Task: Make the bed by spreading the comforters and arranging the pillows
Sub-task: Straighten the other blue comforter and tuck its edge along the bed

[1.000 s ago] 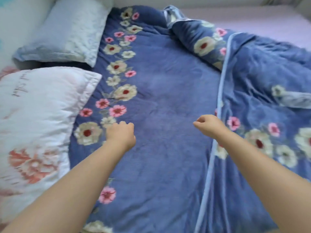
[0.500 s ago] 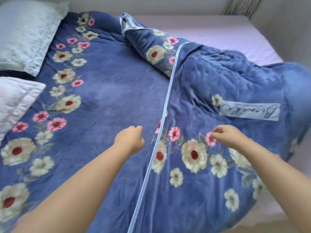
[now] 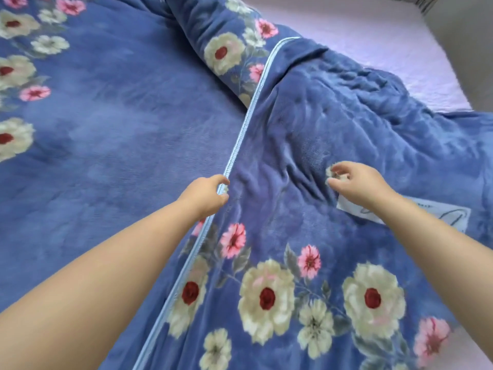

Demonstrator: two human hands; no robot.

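Observation:
A blue floral comforter point(image 3: 112, 134) covers most of the bed. Its right half point(image 3: 360, 124) is folded back over itself, with a pale blue piped edge point(image 3: 241, 140) running down the middle. My left hand point(image 3: 206, 194) pinches that piped edge between thumb and fingers. My right hand point(image 3: 357, 181) grips a bunch of the folded layer's fabric at a small white flower, just above a white brand label point(image 3: 432, 214). The fabric wrinkles between my two hands. No pillows are in view.
Bare lilac mattress sheet point(image 3: 386, 41) shows at the far right, beyond the folded comforter. A grey wall or bed side point(image 3: 469, 49) runs along the right edge. Large cream and pink flowers line the near part of the folded layer.
The view has swung right and the pillows have left the frame. Both hands, closed and hovering before, have moved forward onto the folded layer and taken hold of it.

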